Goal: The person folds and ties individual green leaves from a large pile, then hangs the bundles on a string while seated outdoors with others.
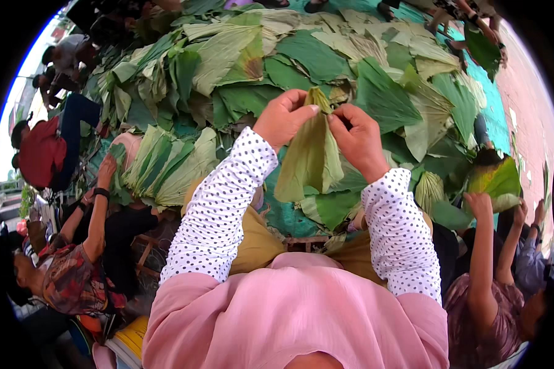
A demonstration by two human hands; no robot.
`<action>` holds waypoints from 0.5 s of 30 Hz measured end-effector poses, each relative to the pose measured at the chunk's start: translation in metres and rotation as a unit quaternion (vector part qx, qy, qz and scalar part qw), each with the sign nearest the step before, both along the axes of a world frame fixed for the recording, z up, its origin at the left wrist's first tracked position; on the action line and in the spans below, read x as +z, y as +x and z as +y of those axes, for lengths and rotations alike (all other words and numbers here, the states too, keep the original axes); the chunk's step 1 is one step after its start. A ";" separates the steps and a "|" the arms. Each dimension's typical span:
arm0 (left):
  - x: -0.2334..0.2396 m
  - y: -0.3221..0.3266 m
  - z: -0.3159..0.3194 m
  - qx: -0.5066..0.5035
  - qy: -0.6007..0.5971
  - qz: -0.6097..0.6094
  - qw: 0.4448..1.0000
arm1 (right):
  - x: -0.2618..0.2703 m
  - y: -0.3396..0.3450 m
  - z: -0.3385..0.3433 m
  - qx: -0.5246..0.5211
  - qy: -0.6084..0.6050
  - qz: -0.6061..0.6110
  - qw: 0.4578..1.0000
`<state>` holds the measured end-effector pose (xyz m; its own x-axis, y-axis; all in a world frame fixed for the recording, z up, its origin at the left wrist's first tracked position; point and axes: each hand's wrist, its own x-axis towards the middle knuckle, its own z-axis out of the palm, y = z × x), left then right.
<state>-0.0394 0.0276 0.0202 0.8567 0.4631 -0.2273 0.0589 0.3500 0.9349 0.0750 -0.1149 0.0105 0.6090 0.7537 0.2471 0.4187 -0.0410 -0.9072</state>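
Observation:
A folded yellow-green leaf (307,159), apparently a lotus leaf, hangs between my hands with its gathered, pleated end upward. My left hand (284,117) pinches it near the top from the left, thumb laid across the folds. On the right side, my right hand (358,138) grips the same gathered part between thumb and fingertips. Both forearms wear white sleeves with dark dots. Beyond my hands spreads a broad heap of large leaves (311,55), some deep green, others pale and wilted. The fingertips behind the leaf are partly hidden.
Left of my knees lies an overlapping stack of folded leaves (171,166). Green sheeting (284,217) shows under the heap. A person at the left (74,281) and another at the right (482,318) sit close, the right one handling a leaf (496,182). Others are around the heap.

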 end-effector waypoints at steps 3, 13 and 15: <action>-0.035 0.034 -0.014 -0.029 0.068 -0.024 0.997 | 0.007 0.016 -0.023 -0.017 -0.030 -0.022 0.999; -0.022 0.011 -0.009 0.047 0.205 0.002 0.978 | -0.003 0.001 0.000 0.019 -0.041 0.039 0.998; -0.026 0.003 -0.012 0.068 0.220 0.013 0.973 | -0.006 -0.006 0.001 0.018 -0.049 0.045 0.998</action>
